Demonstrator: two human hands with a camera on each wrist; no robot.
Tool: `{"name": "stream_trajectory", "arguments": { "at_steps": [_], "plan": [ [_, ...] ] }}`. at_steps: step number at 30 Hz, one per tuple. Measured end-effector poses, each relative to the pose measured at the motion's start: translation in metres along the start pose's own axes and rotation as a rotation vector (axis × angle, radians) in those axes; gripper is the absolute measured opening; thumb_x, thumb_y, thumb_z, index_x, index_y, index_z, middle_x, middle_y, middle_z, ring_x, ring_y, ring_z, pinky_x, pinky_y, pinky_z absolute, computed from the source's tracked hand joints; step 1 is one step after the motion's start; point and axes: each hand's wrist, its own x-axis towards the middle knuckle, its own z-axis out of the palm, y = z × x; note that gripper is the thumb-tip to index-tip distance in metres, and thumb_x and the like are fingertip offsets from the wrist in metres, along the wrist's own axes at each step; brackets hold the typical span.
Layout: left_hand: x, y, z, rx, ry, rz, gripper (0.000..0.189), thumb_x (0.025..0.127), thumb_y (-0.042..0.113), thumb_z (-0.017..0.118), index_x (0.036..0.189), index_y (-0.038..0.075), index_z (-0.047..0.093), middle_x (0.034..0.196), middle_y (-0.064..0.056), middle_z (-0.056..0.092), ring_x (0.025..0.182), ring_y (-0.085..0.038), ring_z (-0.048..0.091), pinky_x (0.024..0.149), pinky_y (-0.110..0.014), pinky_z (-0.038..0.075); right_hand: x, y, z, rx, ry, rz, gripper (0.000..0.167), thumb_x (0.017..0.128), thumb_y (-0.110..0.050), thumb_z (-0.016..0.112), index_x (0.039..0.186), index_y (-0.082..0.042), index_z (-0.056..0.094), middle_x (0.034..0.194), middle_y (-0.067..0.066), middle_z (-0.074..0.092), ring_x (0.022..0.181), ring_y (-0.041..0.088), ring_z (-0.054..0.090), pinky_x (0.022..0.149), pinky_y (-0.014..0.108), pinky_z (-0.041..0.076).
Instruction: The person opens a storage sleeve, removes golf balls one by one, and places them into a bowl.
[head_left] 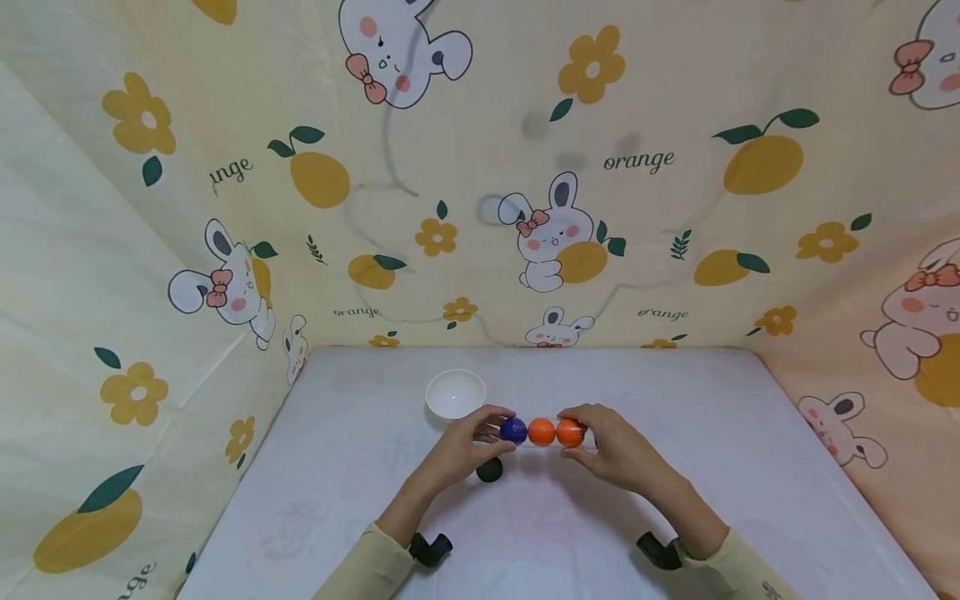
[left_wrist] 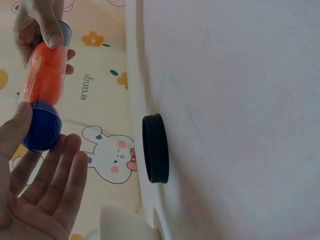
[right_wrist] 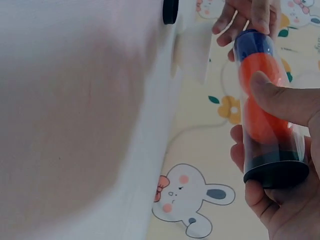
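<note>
Tube (right_wrist: 270, 147): clear, held up off the bench (head_left: 300, 517), to the right of the bowl (head_left: 456, 393) and nearer the person.
Long axis: running crosswise, left to right; blue end towards the bowl's side, dark base (right_wrist: 276, 173) at the end farthest from the bowl.
Balls: blue ball (head_left: 513, 431) at the end nearest the bowl; two orange balls (head_left: 542, 432) in line after it, farther right of the bowl, inside the tube. Hard to tell whether the blue one sits wholly within the rim.
Grip of the right hand (head_left: 618, 446): curled round the tube near the base, with thumb along the wall; farther from the bowl.
Grip of the left hand (head_left: 463, 442): pinching the blue ball between thumb and fingertips; closest to the bowl, just on its near side.
Tube from grips: stretching leftward out of the right, towards the bowl's side, and ending at the left.
Cap (head_left: 490, 470): black, flat on the bench, nearer the person than the bowl and slightly right of it.
Cloth (head_left: 465, 150): hanging beyond the bowl, printed with rabbits and oranges.
</note>
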Motion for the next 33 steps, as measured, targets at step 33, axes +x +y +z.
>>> {"name": "stream_trajectory", "arguments": {
  "at_steps": [33],
  "plan": [
    [-0.001, -0.015, -0.039, 0.124, 0.161, 0.008, 0.047, 0.099, 0.029, 0.081, 0.142, 0.019, 0.065, 0.125, -0.005, 0.074, 0.115, -0.024, 0.071, 0.105, -0.048, 0.059, -0.005, 0.006, 0.007, 0.062, 0.039, -0.084, 0.044, 0.088, -0.019, 0.091, 0.127, -0.009, 0.074, 0.112, -0.004, 0.075, 0.093, 0.01, 0.063, 0.07, 0.026, 0.055]
  ]
}}
